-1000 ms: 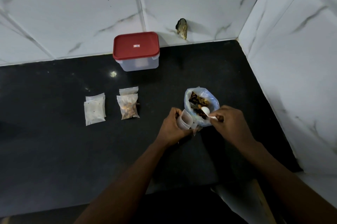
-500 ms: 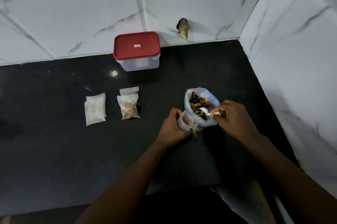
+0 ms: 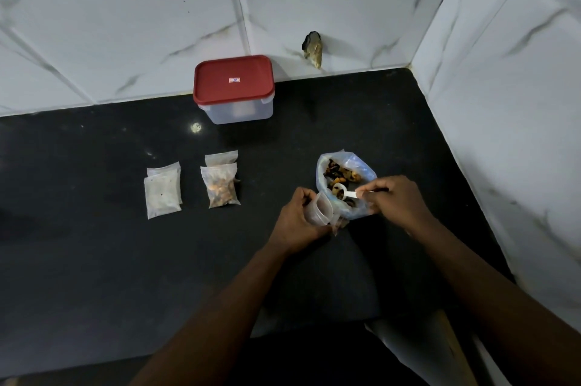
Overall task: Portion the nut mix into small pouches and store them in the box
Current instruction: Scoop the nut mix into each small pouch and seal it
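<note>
An open clear bag of nut mix (image 3: 361, 170) stands on the black counter (image 3: 94, 260). My right hand (image 3: 397, 200) pinches the handle of a small white scoop (image 3: 344, 192), whose bowl is down among the nuts. Just left of the bag, my left hand (image 3: 297, 223) holds a small clear pouch (image 3: 322, 212) with its mouth open. A filled pouch (image 3: 221, 189) lies further left on top of another pouch. A stack of empty pouches (image 3: 163, 192) lies beside those. The clear box with a red lid (image 3: 234, 87) stands shut against the back wall.
White marbled tile walls close the counter at the back and on the right (image 3: 503, 102). A small dark broken patch (image 3: 312, 47) marks the back wall near the corner. The counter's front edge runs below my forearms.
My right hand has lowered the scoop from the bag's rim into the nuts. My left hand has kept the pouch in place.
</note>
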`<control>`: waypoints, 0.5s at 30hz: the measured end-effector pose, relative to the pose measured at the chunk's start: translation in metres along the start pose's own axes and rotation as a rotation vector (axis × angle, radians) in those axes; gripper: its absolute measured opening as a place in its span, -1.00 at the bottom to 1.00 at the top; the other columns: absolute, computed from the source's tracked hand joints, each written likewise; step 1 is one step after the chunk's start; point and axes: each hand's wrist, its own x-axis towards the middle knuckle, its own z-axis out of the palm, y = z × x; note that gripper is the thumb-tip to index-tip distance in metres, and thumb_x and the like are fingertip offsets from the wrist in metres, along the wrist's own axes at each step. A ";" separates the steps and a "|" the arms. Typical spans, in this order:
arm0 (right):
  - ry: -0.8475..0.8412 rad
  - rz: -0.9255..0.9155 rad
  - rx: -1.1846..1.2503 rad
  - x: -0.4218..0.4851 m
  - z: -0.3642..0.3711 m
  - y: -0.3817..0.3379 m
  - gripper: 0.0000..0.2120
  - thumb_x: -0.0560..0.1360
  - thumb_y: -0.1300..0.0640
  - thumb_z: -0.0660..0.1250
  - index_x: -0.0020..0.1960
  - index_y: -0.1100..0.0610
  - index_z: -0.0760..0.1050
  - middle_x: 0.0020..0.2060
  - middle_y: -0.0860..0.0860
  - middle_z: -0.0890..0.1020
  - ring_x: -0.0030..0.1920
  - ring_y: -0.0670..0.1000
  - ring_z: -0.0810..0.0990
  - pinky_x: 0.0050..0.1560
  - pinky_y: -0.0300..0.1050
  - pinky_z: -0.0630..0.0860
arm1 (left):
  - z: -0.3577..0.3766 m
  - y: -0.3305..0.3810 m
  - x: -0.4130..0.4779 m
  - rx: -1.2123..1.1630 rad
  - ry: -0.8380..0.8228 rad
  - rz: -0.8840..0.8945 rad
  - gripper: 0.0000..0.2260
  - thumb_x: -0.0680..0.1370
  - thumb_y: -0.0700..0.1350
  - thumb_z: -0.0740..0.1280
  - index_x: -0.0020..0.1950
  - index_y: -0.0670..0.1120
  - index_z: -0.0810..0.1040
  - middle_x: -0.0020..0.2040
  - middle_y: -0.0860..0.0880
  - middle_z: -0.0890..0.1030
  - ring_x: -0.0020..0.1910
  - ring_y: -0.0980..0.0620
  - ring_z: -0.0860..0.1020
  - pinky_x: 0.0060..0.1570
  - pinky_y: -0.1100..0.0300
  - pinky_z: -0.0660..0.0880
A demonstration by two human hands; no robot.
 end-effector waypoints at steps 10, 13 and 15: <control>0.027 0.262 0.339 -0.005 0.015 -0.004 -0.96 0.53 0.17 0.46 -0.05 0.12 0.69 -0.23 0.14 0.68 -0.32 -0.02 0.56 -0.31 -0.19 0.52 | -0.005 -0.003 0.002 0.025 0.001 0.035 -0.49 0.35 -0.12 0.65 0.17 0.07 0.48 0.15 0.13 0.58 0.11 0.19 0.58 0.03 0.25 0.58; 0.008 0.332 0.464 -0.007 0.017 -0.005 -0.89 0.52 0.17 0.46 0.03 0.16 0.68 -0.21 0.13 0.68 -0.28 -0.03 0.59 -0.28 -0.18 0.54 | -0.008 -0.003 0.002 0.033 -0.019 0.045 -0.50 0.36 -0.11 0.65 0.18 0.08 0.49 0.15 0.13 0.58 0.12 0.19 0.58 0.03 0.26 0.57; -0.008 0.364 0.500 -0.010 0.016 -0.004 -0.87 0.53 0.15 0.46 0.05 0.16 0.67 -0.22 0.11 0.67 -0.27 -0.03 0.58 -0.26 -0.18 0.53 | -0.009 -0.004 0.002 0.029 -0.025 0.046 -0.48 0.37 -0.12 0.64 0.22 0.09 0.49 0.17 0.14 0.57 0.14 0.19 0.57 0.05 0.26 0.56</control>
